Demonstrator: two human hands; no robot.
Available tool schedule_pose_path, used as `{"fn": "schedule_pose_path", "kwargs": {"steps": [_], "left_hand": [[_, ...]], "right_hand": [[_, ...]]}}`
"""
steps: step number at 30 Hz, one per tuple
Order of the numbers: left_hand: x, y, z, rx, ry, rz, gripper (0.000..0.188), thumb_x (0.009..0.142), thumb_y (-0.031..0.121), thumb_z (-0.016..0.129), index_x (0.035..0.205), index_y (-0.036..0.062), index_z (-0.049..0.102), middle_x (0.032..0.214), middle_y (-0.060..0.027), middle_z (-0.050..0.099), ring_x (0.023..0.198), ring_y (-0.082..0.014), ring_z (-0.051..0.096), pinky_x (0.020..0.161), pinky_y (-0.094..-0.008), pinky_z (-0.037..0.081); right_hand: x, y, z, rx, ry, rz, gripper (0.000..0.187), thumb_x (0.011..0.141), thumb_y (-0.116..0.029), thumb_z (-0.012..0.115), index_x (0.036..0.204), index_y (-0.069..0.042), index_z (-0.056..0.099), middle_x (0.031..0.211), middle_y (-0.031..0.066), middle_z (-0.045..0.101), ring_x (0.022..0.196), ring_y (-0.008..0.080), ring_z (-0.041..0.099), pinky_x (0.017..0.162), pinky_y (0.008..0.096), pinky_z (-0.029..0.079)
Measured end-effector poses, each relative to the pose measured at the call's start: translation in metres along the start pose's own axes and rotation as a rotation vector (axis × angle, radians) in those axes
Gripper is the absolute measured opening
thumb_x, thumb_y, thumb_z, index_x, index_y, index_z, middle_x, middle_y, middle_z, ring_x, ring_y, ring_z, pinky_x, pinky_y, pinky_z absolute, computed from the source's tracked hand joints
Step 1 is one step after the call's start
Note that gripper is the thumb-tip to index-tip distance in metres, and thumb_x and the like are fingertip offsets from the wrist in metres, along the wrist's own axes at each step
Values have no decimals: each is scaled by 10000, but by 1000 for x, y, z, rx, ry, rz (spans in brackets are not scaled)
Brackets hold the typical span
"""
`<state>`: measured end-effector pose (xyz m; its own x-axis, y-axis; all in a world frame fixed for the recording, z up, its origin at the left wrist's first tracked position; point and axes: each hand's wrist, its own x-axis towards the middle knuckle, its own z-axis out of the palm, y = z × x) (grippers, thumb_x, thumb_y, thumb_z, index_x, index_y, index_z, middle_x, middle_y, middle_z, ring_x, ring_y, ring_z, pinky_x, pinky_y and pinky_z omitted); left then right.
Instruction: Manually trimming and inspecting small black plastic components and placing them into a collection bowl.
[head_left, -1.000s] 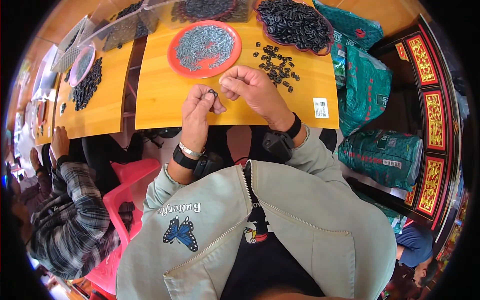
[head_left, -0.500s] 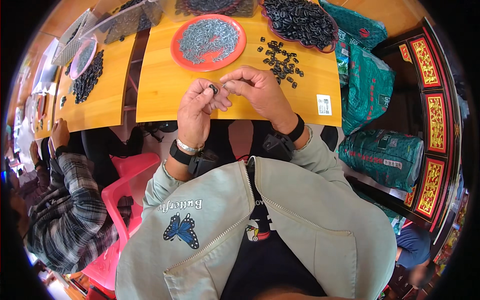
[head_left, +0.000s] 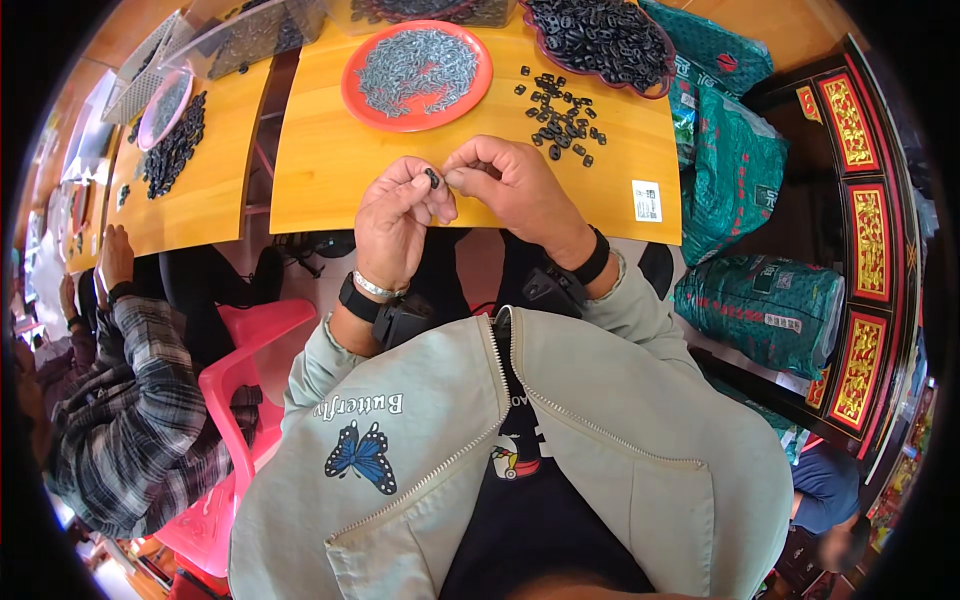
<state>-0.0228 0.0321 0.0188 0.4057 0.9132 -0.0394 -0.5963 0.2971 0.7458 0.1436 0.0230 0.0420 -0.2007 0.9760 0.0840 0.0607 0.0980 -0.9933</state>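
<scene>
Left hand (head_left: 400,207) pinches a black piece (head_left: 432,178), right hand (head_left: 517,192), fingertips together, alongside, near the surface (head_left: 318,190) edge; red plate (head_left: 400,123) beyond.

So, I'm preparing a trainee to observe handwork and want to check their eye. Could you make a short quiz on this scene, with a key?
1. Multiple choice: what is in the left hand?
A. a green bag
B. a small black part
C. a pink chair
2. True or false: the red plate is filled with black parts.
3. Fill in the blank: in the picture, the loose black parts lie on the yellow table to the ____ of the red plate.

Key:
1. B
2. False; it holds small silver-coloured pieces.
3. right
</scene>
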Motion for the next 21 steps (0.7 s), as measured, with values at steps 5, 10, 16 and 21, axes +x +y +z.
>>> {"fn": "schedule_pose_path", "kwargs": {"steps": [5,10,16,21], "left_hand": [[-1,-1,-1,-36,-20,-11,144,877,143,533,884,0,514,735,-92,585,638,-172,574,597,-248,449],[-2,-1,-3,-78,-37,4,149,881,148,530,897,0,513,751,-95,584,649,-188,574,599,-269,451],[-1,-2,-9,-200,-58,-11,142,886,143,520,910,2,515,761,-92,582,661,-206,573,602,-279,449],[0,-5,-11,-158,-87,-35,139,893,148,515,906,10,512,760,-86,582,659,-205,572,607,-279,448]], "right_hand": [[0,6,4,-99,19,-75,97,861,-89,584,857,7,568,714,1,580,658,47,513,599,204,436],[-2,4,7,-105,40,-59,89,859,-80,588,864,8,574,718,4,587,654,56,521,597,212,443],[-3,-2,10,25,53,-8,129,827,-64,626,939,1,624,729,4,604,659,34,533,598,194,440],[-2,6,5,1,31,-102,108,822,-58,632,917,-7,639,729,-9,604,649,29,528,593,180,435]]}}
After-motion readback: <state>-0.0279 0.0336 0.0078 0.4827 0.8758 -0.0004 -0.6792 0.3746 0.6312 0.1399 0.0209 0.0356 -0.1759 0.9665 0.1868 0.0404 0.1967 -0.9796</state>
